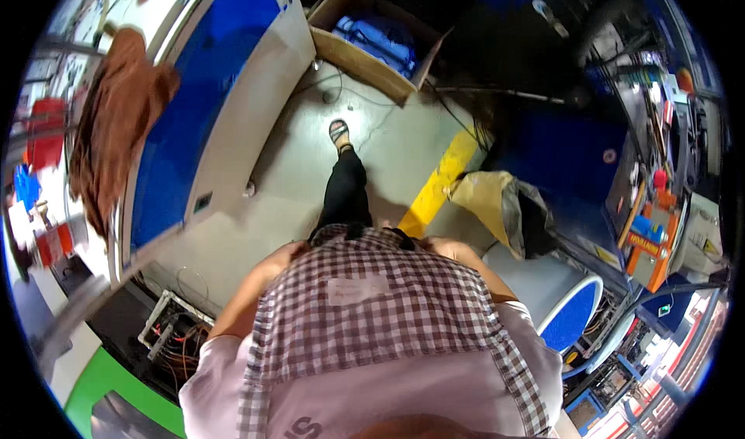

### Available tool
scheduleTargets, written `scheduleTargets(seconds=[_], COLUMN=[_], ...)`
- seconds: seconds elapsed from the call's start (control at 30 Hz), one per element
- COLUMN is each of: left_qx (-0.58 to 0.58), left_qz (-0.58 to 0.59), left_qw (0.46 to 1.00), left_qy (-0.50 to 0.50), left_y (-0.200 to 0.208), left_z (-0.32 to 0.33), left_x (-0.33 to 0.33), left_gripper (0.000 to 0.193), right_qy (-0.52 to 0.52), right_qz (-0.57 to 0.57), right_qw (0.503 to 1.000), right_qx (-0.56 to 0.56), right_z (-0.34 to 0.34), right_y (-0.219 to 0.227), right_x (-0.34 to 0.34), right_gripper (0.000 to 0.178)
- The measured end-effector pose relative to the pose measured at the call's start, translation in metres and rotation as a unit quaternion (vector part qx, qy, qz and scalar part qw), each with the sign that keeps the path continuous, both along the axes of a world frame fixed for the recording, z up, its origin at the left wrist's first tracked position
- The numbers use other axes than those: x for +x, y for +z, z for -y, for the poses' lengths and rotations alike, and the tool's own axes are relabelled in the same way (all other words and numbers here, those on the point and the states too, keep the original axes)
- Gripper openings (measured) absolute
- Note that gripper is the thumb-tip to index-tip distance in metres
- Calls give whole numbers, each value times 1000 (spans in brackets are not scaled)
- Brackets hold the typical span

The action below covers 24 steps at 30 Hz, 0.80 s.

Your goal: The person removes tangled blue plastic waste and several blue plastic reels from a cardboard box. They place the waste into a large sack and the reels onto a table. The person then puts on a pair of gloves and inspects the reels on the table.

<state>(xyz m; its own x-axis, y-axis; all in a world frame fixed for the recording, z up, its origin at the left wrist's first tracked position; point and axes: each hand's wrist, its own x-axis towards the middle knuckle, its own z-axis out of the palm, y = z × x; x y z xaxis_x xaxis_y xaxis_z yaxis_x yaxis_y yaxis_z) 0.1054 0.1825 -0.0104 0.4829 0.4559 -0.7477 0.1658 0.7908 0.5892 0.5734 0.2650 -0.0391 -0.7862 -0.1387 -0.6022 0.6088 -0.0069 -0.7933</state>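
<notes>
My left hand point(292, 251) is at the left side of my waist, against the brown-and-white checked apron point(372, 322). On the other side, my right hand point(444, 246) rests at the apron's right edge. The apron's cloth hides the fingers of both hands, so whether they hold anything does not show. Small black shapes show at the apron's far edge, too unclear to name. One leg in black trousers point(345, 187) reaches forward, its foot in a strappy sandal point(339, 132) on the pale floor.
A cardboard box point(357, 57) with blue contents lies ahead. At left stands a blue-and-white cabinet point(194, 105), a brown cloth point(120, 128) beside it. A yellow floor stripe point(438, 187) runs by a sack point(497, 202) at right. Cables point(180, 353) lie in a frame at lower left.
</notes>
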Motion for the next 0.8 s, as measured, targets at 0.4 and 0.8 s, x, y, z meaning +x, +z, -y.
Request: scheduleTargets(seconds=[0.4,0.8], left_qx=[342,523], left_qz=[-154,-401], left_qw=[927,744], left_qy=[16,109], left_y=[-159,-343], left_z=[-404,-511], left_x=[102,106], left_gripper=[18,47], right_qy=[-493,-656], right_qz=[13,-1], right_qw=[858,752], right_qx=[144,64], right_z=[-613,-812], right_y=[-190,-397], right_x=[-222,-344], right_gripper=[21,55])
